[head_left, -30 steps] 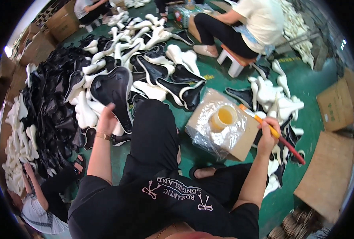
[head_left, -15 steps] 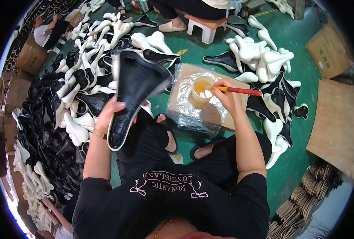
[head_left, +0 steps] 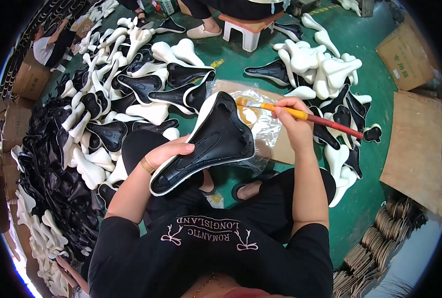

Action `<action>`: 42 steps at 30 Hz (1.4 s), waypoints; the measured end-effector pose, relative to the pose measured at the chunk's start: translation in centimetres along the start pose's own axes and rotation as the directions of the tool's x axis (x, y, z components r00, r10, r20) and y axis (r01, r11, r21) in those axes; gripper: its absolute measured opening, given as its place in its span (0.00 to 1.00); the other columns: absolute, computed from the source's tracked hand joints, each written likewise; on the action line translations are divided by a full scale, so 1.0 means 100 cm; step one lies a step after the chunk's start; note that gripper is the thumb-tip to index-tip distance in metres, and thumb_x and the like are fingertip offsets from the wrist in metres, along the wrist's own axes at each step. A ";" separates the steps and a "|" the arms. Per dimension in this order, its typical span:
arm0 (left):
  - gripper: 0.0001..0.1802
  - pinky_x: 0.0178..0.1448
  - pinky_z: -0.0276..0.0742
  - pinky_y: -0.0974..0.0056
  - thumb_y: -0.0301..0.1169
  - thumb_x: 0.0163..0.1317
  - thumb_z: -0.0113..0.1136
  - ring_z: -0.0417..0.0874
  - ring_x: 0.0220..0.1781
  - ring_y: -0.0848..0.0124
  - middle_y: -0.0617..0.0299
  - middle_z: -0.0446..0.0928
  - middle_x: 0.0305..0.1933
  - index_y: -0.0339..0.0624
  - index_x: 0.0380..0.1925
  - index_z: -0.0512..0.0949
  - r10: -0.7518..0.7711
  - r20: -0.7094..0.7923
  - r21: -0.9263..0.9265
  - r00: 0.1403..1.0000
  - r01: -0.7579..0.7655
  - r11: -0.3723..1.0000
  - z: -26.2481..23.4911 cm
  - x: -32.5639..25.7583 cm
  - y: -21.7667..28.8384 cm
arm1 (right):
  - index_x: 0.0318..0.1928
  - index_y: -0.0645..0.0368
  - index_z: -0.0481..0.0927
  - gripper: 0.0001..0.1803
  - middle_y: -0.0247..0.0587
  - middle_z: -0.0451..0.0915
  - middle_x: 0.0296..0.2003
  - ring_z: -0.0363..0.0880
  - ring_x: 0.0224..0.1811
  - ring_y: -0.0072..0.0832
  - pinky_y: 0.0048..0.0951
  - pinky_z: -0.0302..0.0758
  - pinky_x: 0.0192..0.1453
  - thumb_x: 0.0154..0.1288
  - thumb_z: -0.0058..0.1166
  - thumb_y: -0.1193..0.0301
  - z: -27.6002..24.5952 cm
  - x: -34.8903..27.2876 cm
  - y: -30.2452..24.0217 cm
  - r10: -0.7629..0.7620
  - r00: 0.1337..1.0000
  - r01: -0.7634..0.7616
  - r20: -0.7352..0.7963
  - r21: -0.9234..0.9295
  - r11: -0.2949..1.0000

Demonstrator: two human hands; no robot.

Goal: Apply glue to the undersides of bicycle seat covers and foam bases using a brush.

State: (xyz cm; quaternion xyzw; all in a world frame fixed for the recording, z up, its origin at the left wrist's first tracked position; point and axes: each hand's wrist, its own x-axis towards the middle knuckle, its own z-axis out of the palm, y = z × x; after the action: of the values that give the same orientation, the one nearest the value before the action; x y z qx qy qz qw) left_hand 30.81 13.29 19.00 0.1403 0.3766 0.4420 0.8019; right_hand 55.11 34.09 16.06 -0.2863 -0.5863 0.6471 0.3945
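Saddle (head_left: 210,145), black hollow side up, slants across the frame's centre in a left hand (head_left: 167,152) clamped on its long edge, while right of centre a right hand (head_left: 295,121), curled closed around a paintbrush (head_left: 327,122), holds the bristles (head_left: 242,102) at a yellow tub (head_left: 250,115) on a plastic-covered carton (head_left: 285,150).

Glossy plastic against matt paper and cloth.
The held saddle (head_left: 221,136) shows a smooth, black, plastic-looking underside with a slight sheen and a matt white, foam-like rim. The brush (head_left: 330,124) has a smooth, glossy handle. Crinkled, shiny clear film (head_left: 266,133) overlies a matt cardboard box (head_left: 284,152). The stool (head_left: 245,31) has smooth plastic legs; the shirt (head_left: 206,258) is matt cloth.
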 end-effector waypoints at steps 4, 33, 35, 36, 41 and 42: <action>0.40 0.58 0.75 0.67 0.36 0.59 0.62 0.79 0.53 0.68 0.51 0.73 0.58 0.35 0.68 0.55 0.008 0.005 -0.005 1.000 -0.008 1.000 0.006 0.005 0.003 | 0.35 0.64 0.77 0.04 0.34 0.77 0.31 0.76 0.30 0.19 0.20 0.73 0.38 0.58 0.58 0.80 -0.014 0.004 0.001 -0.068 0.983 0.106 0.172 -0.220 0.970; 0.48 0.69 0.58 0.67 0.29 0.48 0.68 0.65 0.65 0.72 0.59 0.64 0.66 0.33 0.69 0.54 0.319 -0.079 0.442 0.944 -0.253 0.860 -0.005 0.001 0.003 | 0.28 0.63 0.78 0.03 0.33 0.76 0.27 0.73 0.28 0.18 0.20 0.70 0.33 0.51 0.57 0.78 -0.003 -0.004 -0.019 -0.049 0.952 0.181 0.303 -0.425 0.887; 0.48 0.69 0.57 0.67 0.30 0.48 0.69 0.65 0.65 0.72 0.59 0.64 0.66 0.34 0.69 0.55 0.342 -0.084 0.516 0.936 -0.253 0.818 -0.008 0.003 0.001 | 0.29 0.62 0.78 0.03 0.35 0.77 0.28 0.75 0.29 0.20 0.22 0.71 0.34 0.51 0.58 0.77 0.000 -0.003 -0.015 -0.107 0.969 0.197 0.223 -0.436 0.878; 0.48 0.69 0.57 0.67 0.30 0.48 0.69 0.64 0.65 0.71 0.59 0.64 0.66 0.35 0.69 0.55 0.354 -0.086 0.552 0.931 -0.252 0.795 -0.010 0.005 0.000 | 0.29 0.62 0.79 0.04 0.36 0.78 0.29 0.76 0.30 0.22 0.23 0.72 0.34 0.51 0.58 0.76 0.001 -0.002 -0.012 -0.164 0.976 0.212 0.144 -0.448 0.869; 0.48 0.55 0.78 0.57 0.31 0.47 0.68 0.82 0.47 0.57 0.45 0.76 0.49 0.33 0.66 0.52 0.403 -0.073 0.451 0.912 -0.330 0.829 -0.021 0.013 -0.005 | 0.31 0.62 0.79 0.06 0.42 0.79 0.30 0.78 0.32 0.31 0.29 0.74 0.37 0.53 0.59 0.74 0.001 0.008 0.023 -0.127 0.983 0.182 0.135 -0.570 0.801; 0.48 0.55 0.78 0.57 0.31 0.47 0.68 0.82 0.47 0.57 0.45 0.76 0.49 0.33 0.66 0.52 0.403 -0.071 0.452 0.912 -0.331 0.828 -0.022 0.013 -0.005 | 0.31 0.62 0.79 0.06 0.42 0.79 0.30 0.78 0.32 0.31 0.29 0.74 0.37 0.53 0.59 0.74 0.001 0.010 0.037 -0.129 0.983 0.183 0.134 -0.571 0.800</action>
State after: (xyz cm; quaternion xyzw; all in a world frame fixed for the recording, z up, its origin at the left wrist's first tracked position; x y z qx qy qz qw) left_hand 29.90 13.84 16.60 0.3469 0.4948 0.5042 0.6169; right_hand 53.87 34.88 12.57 -0.3148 -0.7940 0.4146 0.3139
